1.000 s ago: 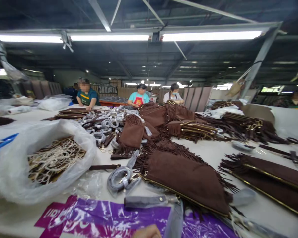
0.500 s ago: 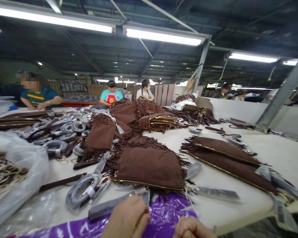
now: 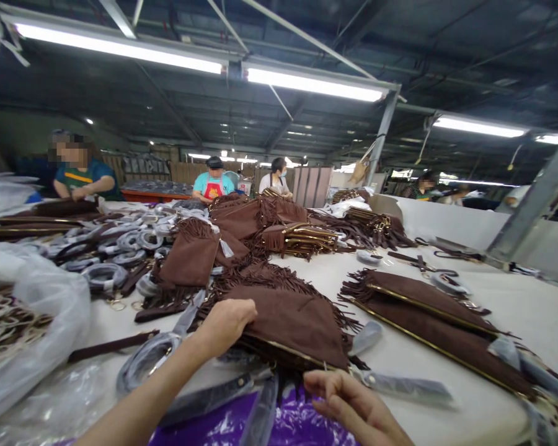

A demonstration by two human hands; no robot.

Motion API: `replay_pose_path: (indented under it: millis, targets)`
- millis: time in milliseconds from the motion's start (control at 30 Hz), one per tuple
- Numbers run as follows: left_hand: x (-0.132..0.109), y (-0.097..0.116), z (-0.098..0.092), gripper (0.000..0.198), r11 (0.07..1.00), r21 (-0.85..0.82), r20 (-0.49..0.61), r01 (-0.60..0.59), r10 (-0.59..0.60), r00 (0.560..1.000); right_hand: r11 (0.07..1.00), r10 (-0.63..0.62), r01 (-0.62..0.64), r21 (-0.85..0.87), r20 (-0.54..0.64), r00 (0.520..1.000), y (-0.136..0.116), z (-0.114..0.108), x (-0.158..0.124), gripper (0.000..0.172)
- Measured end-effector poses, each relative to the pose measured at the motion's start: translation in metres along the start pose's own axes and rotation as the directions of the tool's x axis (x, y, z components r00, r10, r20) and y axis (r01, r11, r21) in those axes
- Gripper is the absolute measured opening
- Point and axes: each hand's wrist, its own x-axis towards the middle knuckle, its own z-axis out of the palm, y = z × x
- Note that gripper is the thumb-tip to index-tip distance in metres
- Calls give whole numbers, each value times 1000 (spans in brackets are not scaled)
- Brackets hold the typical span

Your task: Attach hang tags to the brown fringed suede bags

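Observation:
My left hand (image 3: 230,322) is closed at the near left corner of a brown fringed bag (image 3: 288,316), its fingertips hidden from me. The bag's gold zip edge faces me, a little raised over the layer beneath. My right hand (image 3: 353,402) is just below that zip edge, fingers loosely curled and apart from the thumb, with nothing visible in them. Under my hands lie plastic-wrapped straps (image 3: 214,396) and shiny purple plastic (image 3: 297,418). A wrapped strap coil (image 3: 144,365) sits left of my left forearm.
Two more brown zipped bags (image 3: 428,316) lie to the right. Bags (image 3: 190,254) and wrapped strap coils (image 3: 105,275) pile up behind. At left is a clear plastic sack (image 3: 69,316) of cord-like pieces. Several people work across the white table (image 3: 530,310); a metal post (image 3: 530,198) stands right.
My left hand has moved up and forward from the purple plastic to the bag's corner. My right hand has risen towards the zip edge, its fingers opening. The bag's front edge has shifted.

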Motion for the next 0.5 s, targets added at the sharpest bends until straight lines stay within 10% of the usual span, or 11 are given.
replay_pose_path:
  millis: [167, 500]
  targets:
    - [5, 5, -20, 22, 994, 36, -119, 101, -96, 988, 992, 79, -64, -113, 128, 989, -8, 6, 41, 49]
    - [-22, -4, 25, 7, 965, 33, 96, -261, 257, 962, 975, 74, -28, -223, 201, 977, 2, -8, 18, 37]
